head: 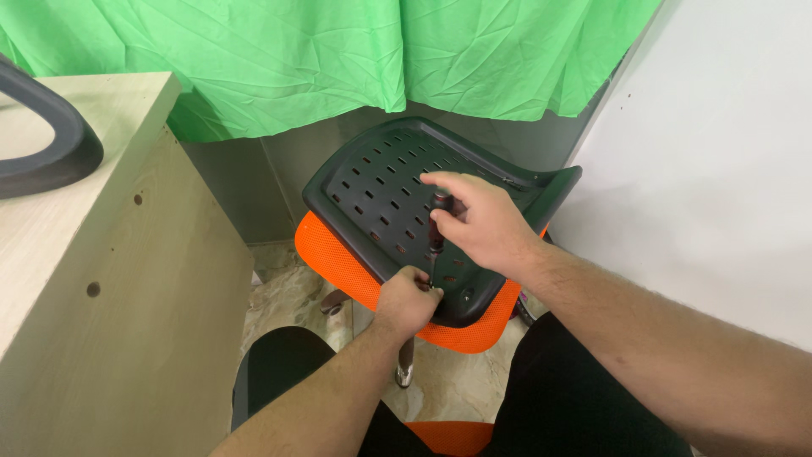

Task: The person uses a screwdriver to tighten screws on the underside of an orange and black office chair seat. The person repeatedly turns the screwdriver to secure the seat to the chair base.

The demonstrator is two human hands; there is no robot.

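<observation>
Head view: the right hand (482, 224) is closed around the dark handle of a screwdriver (436, 233), held upright with its tip down at the near edge of a black slotted seat pan (381, 190); the left hand (408, 298) is pinched shut at the tip, its fingers (423, 283) seemingly holding a small fastener, though it is too small to make out; the pan lies upside down on an orange mesh cushion (334, 258), tilted, resting over the person's lap and the floor; a pale wooden cabinet (101, 279) stands to the left with a black armrest (46, 140) on top.

Risks, as I judge them: the tip could slip off the fastener and jab the left fingers, being so close; the tilted seat looks loosely propped, so downward pressure may rock it; a dropped fastener could roll away across the tiled floor (288, 300).
</observation>
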